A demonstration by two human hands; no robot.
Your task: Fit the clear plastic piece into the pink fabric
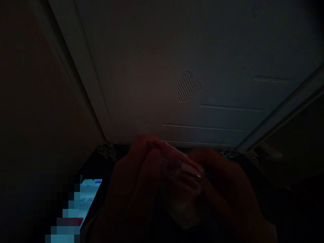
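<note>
This looks like a very dim room in a home. A pale panelled cupboard door (152, 67) bears striped heart-shaped decorations (188, 87) and thin horizontal grooves, and a glowing smartphone screen (88, 197) lies on a dark surface (101, 165) below.

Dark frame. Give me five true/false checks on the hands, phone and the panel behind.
1. The left hand and right hand hold a pale thing between them. True; what it is cannot be told in this light.
2. The phone is switched off. False: its screen glows.
3. The panel behind bears two hearts. True; the smaller one sits lower left.
4. The left hand rests on the phone. False: the phone lies apart, further left.
5. A ring shows on one finger. True.
</note>
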